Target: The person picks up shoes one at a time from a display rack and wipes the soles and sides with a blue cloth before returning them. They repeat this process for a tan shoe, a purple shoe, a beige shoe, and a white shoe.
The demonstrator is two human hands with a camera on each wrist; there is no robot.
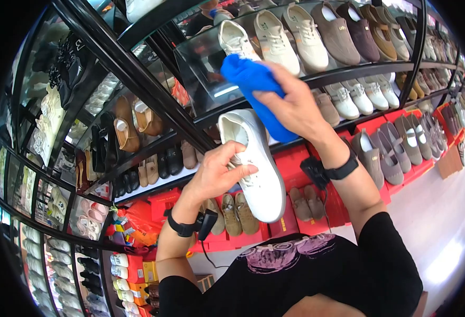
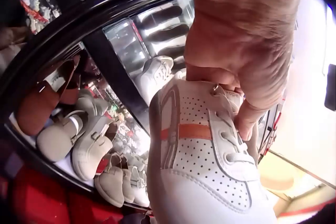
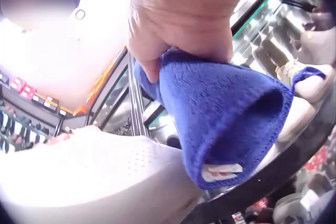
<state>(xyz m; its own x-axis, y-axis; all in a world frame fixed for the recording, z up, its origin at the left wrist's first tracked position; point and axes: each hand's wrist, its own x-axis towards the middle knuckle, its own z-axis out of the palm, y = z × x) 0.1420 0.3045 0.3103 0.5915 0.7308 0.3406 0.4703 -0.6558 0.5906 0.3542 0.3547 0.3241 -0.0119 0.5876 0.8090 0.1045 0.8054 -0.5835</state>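
The left hand (image 1: 219, 171) curls round the middle of the white sneaker (image 1: 261, 182), by the laces, held up before the shoe shelves (image 1: 359, 68). It looks light and firm, so the middle holds well. Toe points at the person, heel away. The right hand (image 1: 296, 105) squeezes a blue cloth (image 1: 253, 82).

1. The left hand (image 1: 219, 171) grips a white lace-up shoe (image 1: 259, 179), its fingers (image 1: 243, 170) curled over the laces; the toe points down toward the person.
2. The right hand (image 1: 296, 108) clutches a bunched blue cloth (image 1: 253, 84), which hangs just beside the shoe's heel end.
3. Behind both hands, black-framed glass shelves (image 1: 359, 68) carry rows of white, beige, brown and grey shoes.
4. Red boxes (image 1: 296, 164) stand below, with more pairs on them.
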